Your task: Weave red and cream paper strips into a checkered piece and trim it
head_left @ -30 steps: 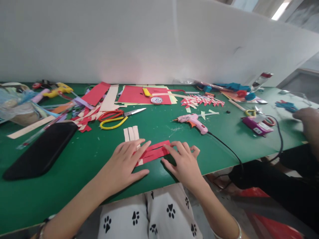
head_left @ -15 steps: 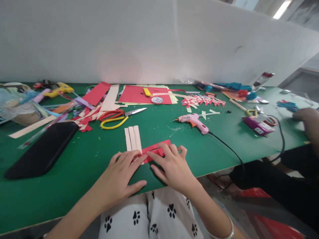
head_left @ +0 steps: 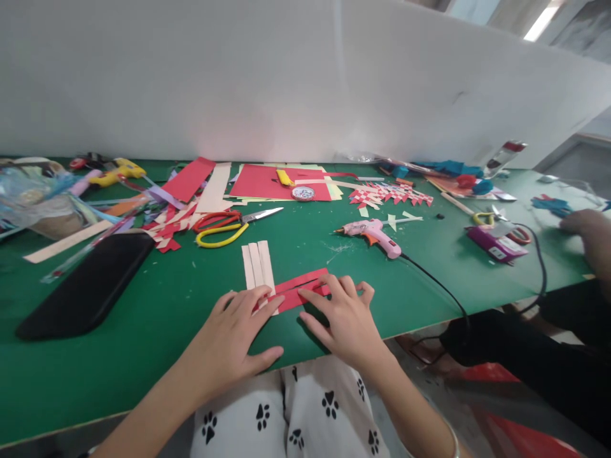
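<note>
Near the table's front edge, cream paper strips (head_left: 258, 262) cross red paper strips (head_left: 301, 279) close to my left fingertips. The red strips reach out to the right with a narrow gap between them. My left hand (head_left: 238, 324) lies over the crossing, fingers flat and pressing on it, thumb stretched out to the side; part of the crossing is hidden beneath. Over the right part of the red strips rests my right hand (head_left: 346, 315), with index finger and thumb apart and fingertips touching the paper.
A pink glue gun (head_left: 371, 234) with a black cord lies ahead to the right. Scissors (head_left: 229, 228) and a black case (head_left: 88, 286) are on the left. Behind lie red sheets (head_left: 255, 181) and woven paper pieces (head_left: 394, 194). A person's hand (head_left: 585, 226) rests at far right.
My right hand has slid a little to the right along the red strips, showing more of them. My left hand stays pressed on the crossing.
</note>
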`<state>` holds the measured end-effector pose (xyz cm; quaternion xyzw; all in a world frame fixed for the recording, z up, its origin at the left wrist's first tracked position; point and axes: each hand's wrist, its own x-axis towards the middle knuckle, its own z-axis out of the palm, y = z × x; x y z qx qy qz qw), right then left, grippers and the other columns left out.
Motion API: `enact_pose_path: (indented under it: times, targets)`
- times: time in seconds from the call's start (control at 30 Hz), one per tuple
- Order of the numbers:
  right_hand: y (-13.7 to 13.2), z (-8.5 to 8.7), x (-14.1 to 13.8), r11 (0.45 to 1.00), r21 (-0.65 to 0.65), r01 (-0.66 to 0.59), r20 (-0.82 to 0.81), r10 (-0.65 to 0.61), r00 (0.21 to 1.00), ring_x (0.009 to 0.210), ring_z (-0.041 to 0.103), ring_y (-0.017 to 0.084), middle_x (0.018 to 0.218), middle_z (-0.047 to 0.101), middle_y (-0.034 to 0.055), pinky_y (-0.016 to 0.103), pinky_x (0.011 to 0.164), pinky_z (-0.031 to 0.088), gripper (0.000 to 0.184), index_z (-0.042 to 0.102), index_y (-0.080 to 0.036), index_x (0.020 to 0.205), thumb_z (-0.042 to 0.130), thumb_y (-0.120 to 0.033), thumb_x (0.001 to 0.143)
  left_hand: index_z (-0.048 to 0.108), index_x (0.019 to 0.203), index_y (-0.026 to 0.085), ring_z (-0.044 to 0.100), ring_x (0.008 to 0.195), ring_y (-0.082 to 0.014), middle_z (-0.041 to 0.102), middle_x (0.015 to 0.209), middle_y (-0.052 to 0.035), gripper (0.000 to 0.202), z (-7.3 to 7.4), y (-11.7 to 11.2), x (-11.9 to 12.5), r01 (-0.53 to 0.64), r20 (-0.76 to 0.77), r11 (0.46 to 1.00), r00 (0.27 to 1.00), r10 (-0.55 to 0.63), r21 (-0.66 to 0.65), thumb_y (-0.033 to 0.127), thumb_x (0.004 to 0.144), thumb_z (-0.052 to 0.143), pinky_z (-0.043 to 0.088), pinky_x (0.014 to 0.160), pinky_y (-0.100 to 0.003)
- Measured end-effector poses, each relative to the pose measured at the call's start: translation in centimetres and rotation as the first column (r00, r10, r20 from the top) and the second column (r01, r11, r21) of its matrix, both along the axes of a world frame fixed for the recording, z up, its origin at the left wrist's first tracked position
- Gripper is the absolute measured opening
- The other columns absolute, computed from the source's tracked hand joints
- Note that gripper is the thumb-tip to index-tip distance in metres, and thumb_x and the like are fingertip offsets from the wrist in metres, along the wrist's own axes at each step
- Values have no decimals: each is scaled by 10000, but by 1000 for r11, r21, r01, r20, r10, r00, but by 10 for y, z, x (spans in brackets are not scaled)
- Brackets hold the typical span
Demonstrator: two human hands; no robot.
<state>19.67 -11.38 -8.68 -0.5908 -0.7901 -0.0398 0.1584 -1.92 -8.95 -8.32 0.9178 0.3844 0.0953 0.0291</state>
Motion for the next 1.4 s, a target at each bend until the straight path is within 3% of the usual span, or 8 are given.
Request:
enact_pose_path:
  times: [0.8,1.0,1.1,1.23,1.33,1.4]
  targets:
    - [0,-3,7,999,5,48,-77,-48,996,909,439,223,1078,572,77,407,770,225,319,610,-273,1089,395,-411,899,481,1205,243,509,1020,-264,529,1181,-91,469,1,-1,3,-10,0,1000,1000,10,17,419,770,509,381,863,-436]
    - [0,-3,7,997,8,72,-65,-71,995,906,445,220,1078,578,70,400,756,228,294,620,-273,1061,423,-405,886,299,1318,238,476,1097,-256,492,1240,-100,582,-1,-2,-1,-11,59,997,998,6,76,392,790,490,366,911,-416]
    - [0,-2,7,998,3,64,-60,-64,996,911,444,221,1089,574,71,397,755,230,296,611,-269,1070,414,-394,889,262,1332,223,460,1120,-265,492,1232,-107,569,-1,-4,-4,-47,125,985,992,26,169,369,823,471,365,923,-415]
    - [-1,-3,7,998,6,57,-62,-57,996,904,444,217,1088,572,70,395,752,229,294,607,-263,1067,406,-384,891,409,1213,235,522,1037,-235,565,1121,-75,351,3,-6,-7,-143,244,953,967,76,269,263,867,459,400,877,-380]
    - [0,-4,7,998,8,59,-63,-58,996,907,443,217,1090,572,69,395,754,229,288,605,-263,1063,404,-376,890,532,984,233,580,897,-187,632,964,-27,134,5,-5,-8,-142,290,969,954,80,201,249,892,436,428,795,-334]
    - [1,-4,7,998,6,63,-63,-62,996,912,441,216,1096,566,64,395,760,229,279,604,-267,1059,410,-369,887,537,787,220,593,754,-154,643,784,11,173,5,-5,-8,-138,313,979,946,84,153,287,904,429,435,712,-302]
